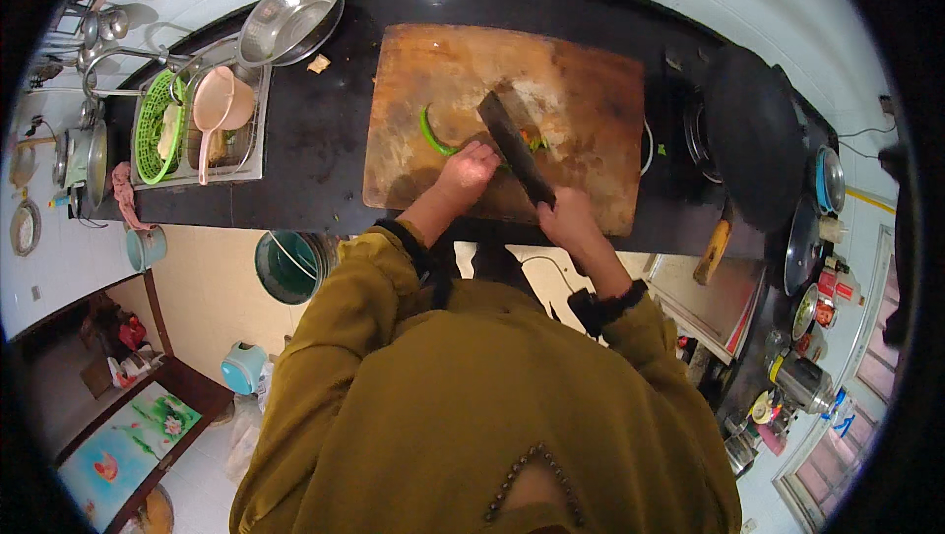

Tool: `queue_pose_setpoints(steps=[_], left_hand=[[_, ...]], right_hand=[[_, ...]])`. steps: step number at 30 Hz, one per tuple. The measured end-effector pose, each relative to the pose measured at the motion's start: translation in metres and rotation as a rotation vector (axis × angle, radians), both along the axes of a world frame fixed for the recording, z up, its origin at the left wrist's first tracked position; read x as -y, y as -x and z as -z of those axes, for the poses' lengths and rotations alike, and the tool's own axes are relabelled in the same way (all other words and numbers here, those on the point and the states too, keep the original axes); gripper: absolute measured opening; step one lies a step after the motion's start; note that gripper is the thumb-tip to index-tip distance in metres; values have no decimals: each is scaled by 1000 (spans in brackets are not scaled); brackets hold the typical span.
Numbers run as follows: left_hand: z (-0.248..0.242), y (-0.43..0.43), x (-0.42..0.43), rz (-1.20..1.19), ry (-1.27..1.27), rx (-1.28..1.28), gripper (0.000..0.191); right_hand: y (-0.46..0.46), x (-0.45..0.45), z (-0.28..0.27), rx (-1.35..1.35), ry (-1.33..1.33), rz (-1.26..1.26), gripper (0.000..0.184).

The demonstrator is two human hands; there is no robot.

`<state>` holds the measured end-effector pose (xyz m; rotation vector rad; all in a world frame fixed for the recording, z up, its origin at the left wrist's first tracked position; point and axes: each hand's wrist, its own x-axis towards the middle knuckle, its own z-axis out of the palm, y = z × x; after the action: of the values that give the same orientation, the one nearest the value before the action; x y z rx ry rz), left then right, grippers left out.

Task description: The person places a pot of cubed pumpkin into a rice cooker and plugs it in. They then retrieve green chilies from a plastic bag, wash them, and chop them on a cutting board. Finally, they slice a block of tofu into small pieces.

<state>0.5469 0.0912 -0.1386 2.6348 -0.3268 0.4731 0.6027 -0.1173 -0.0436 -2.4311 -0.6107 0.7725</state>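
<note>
A worn wooden cutting board (458, 61) lies on the black counter in front of me. My right hand (567, 220) grips the handle of a cleaver (509, 139), whose dark blade slants up and left across the board. My left hand (472, 168) is beside the blade with its fingers bunched near the board; what is under the fingertips is mostly hidden. A curved green chili pepper (431, 134) lies just up and left of that hand. Small green and red cut pieces (539, 141) sit on the blade's right side.
On the left, a sink (255, 157) holds a green plastic basket (148, 143) and a pink dipper (225, 102). Metal bowls (291, 17) stand behind it. A black wok (753, 135) with a wooden handle (713, 246) is at the right. A dark bucket (289, 268) stands below the counter.
</note>
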Motion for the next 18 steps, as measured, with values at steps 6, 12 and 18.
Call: queue_pose_setpoints(steps=[6, 12, 18], left_hand=[[-12, -15, 18, 13, -59, -39, 15], [-73, 39, -3, -154, 70, 29, 29], [-102, 107, -92, -439, 87, 72, 23]], right_hand=[[-6, 34, 7, 471, -41, 40, 47], [-12, 35, 20, 453, 209, -2, 64], [8, -31, -11, 549, 253, -295, 32]])
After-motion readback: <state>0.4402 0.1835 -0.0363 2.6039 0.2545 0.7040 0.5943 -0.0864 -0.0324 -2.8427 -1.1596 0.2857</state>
